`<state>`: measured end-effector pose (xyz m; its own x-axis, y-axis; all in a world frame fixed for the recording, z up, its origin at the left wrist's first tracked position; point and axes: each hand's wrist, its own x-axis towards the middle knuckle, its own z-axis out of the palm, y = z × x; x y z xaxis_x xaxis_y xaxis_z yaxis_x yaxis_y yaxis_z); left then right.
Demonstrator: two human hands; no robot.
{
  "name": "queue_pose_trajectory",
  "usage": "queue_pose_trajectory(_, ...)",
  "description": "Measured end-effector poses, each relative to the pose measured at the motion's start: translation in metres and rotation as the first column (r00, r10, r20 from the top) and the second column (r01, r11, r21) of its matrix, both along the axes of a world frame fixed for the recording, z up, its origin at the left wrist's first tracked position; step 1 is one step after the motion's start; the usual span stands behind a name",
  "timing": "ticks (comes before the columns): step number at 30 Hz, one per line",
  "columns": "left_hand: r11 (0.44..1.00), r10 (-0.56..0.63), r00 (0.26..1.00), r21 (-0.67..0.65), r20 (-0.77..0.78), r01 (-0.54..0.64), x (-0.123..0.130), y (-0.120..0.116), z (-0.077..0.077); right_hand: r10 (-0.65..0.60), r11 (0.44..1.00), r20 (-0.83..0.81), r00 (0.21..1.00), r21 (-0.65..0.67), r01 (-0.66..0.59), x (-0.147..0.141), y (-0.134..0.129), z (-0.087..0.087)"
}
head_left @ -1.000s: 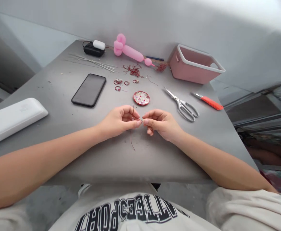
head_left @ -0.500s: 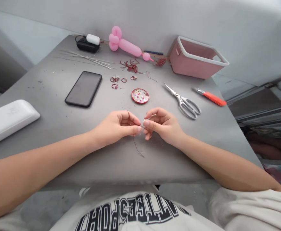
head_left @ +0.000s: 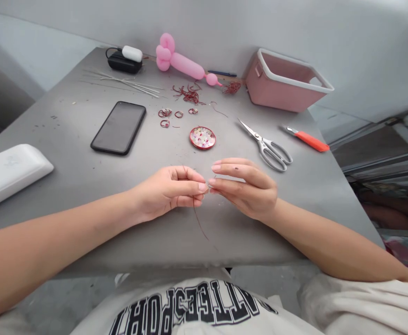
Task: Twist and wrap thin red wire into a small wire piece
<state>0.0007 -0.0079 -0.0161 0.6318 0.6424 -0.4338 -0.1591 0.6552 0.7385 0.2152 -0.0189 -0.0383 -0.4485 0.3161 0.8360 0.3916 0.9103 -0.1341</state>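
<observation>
At centre, pinching a thin reddish cord (head_left: 200,224) narrowly in the left hand (head_left: 170,188), one end toward five o'clock; at three, having just rolled the right hand (head_left: 250,188) knuckles-up, with hidden grip, apparently twisting.

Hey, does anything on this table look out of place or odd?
Small dark scraps lie strewn left of the black phone, like stray litter. The twisted pink balloon also seems odd, toy-like behind the tangled red cords.

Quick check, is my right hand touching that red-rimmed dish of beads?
Apart. The head view shows a strip of bare grey tabletop between the dish and the right hand.
</observation>
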Motion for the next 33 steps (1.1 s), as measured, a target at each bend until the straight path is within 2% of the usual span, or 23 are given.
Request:
queue_pose_trajectory(4, 1.0, -0.014, 1.0, -0.028, -0.013, 0.013, 0.0, -0.002, 0.0, 0.007, 0.992, 0.11, 0.994, 0.127, -0.021, 0.006, 0.002, 0.001)
queue_pose_trajectory(7, 1.0, 0.013, 0.999, -0.012, -0.053, -0.013, 0.0, -0.003, -0.001, -0.039, 0.993, 0.134, 0.99, 0.112, 0.024, 0.005, 0.001, 0.0)
queue_pose_trajectory(11, 0.993, 0.039, 0.992, 0.118, -0.122, -0.024, -0.001, -0.003, -0.003, -0.05, 0.998, 0.143, 0.988, -0.026, 0.055, -0.002, -0.005, 0.003)
queue_pose_trajectory(13, 0.967, 0.073, 0.983, 0.254, -0.166, -0.029, -0.001, -0.005, -0.004, -0.057, 0.98, 0.132, 0.99, -0.181, 0.08, -0.006, -0.009, 0.007)
queue_pose_trajectory(14, 0.934, 0.103, 0.977, 0.357, -0.188, -0.029, -0.001, -0.006, -0.004, -0.071, 0.942, 0.12, 0.99, -0.318, 0.106, -0.008, -0.012, 0.01)
queue_pose_trajectory(15, 0.881, 0.136, 0.968, 0.473, -0.211, -0.02, 0.0, -0.008, -0.004, -0.084, 0.859, 0.096, 0.992, -0.498, 0.12, -0.009, -0.014, 0.014)
queue_pose_trajectory(16, 0.809, 0.164, 0.959, 0.588, -0.231, 0.003, 0.0, -0.011, -0.004, -0.098, 0.707, 0.067, 0.993, -0.698, 0.117, -0.01, -0.015, 0.018)
queue_pose_trajectory(17, 0.727, 0.186, 0.951, 0.686, -0.246, 0.035, 0.0, -0.013, -0.004, -0.106, 0.484, 0.03, 0.994, -0.872, 0.077, -0.01, -0.016, 0.021)
queue_pose_trajectory(18, 0.649, 0.201, 0.946, 0.758, -0.256, 0.067, 0.0, -0.015, -0.004, -0.108, 0.237, -0.03, 0.994, -0.972, -0.003, -0.011, -0.016, 0.024)
queue_pose_trajectory(19, 0.592, 0.207, 0.943, 0.801, -0.261, 0.092, 0.0, -0.017, -0.003, -0.118, 0.01, -0.091, 0.989, -0.996, -0.09, -0.011, -0.016, 0.026)
queue_pose_trajectory(20, 0.567, 0.205, 0.944, 0.818, -0.259, 0.101, 0.0, -0.018, -0.003, -0.134, -0.156, -0.147, 0.98, -0.973, -0.168, -0.01, -0.016, 0.028)
queue_pose_trajectory(21, 0.572, 0.202, 0.948, 0.815, -0.247, 0.09, 0.0, -0.019, -0.002, -0.151, -0.244, -0.185, 0.971, -0.945, -0.218, -0.01, -0.016, 0.028)
queue_pose_trajectory(22, 0.606, 0.2, 0.953, 0.793, -0.229, 0.063, -0.001, -0.018, -0.002, -0.168, -0.252, -0.191, 0.967, -0.94, -0.23, -0.01, -0.015, 0.028)
queue_pose_trajectory(23, 0.662, 0.201, 0.956, 0.749, -0.212, 0.027, -0.001, -0.015, -0.001, -0.187, -0.181, -0.17, 0.968, -0.962, -0.204, -0.009, -0.015, 0.026)
queue_pose_trajectory(24, 0.729, 0.202, 0.96, 0.684, -0.196, -0.014, -0.001, -0.013, -0.001, -0.211, -0.031, -0.13, 0.969, -0.99, -0.14, -0.008, -0.015, 0.024)
queue_pose_trajectory(25, 0.793, 0.201, 0.963, 0.606, -0.182, -0.051, -0.001, -0.009, -0.001, -0.237, 0.187, -0.095, 0.967, -0.981, -0.051, -0.007, -0.014, 0.022)
queue_pose_trajectory(26, 0.851, 0.196, 0.966, 0.518, -0.17, -0.082, -0.001, -0.006, -0.002, -0.258, 0.438, -0.072, 0.963, -0.898, 0.05, -0.005, -0.013, 0.019)
queue_pose_trajectory(27, 0.896, 0.184, 0.971, 0.432, -0.152, -0.102, -0.002, -0.002, -0.002, -0.267, 0.671, -0.056, 0.962, -0.728, 0.144, -0.004, -0.012, 0.017)
queue_pose_trajectory(28, 0.931, 0.166, 0.977, 0.347, -0.132, -0.111, -0.002, 0.0, -0.003, -0.256, 0.841, -0.036, 0.966, -0.5, 0.204, -0.002, -0.01, 0.014)
queue_pose_trajectory(29, 0.957, 0.14, 0.984, 0.271, -0.113, -0.106, -0.002, 0.002, -0.004, -0.239, 0.932, 0.002, 0.971, -0.28, 0.23, 0.0, -0.009, 0.012)
queue_pose_trajectory(30, 0.974, 0.112, 0.989, 0.21, -0.094, -0.091, -0.002, 0.002, -0.004, -0.22, 0.968, 0.052, 0.974, -0.116, 0.224, 0.001, -0.007, 0.01)
queue_pose_trajectory(31, 0.984, 0.085, 0.993, 0.163, -0.08, -0.071, -0.002, 0.002, -0.004, -0.198, 0.979, 0.098, 0.975, -0.016, 0.201, 0.002, -0.005, 0.009)
queue_pose_trajectory(33, 0.992, 0.045, 0.997, 0.118, -0.068, -0.037, -0.002, 0.001, -0.004, -0.154, 0.988, 0.158, 0.975, 0.037, 0.15, 0.003, -0.003, 0.009)
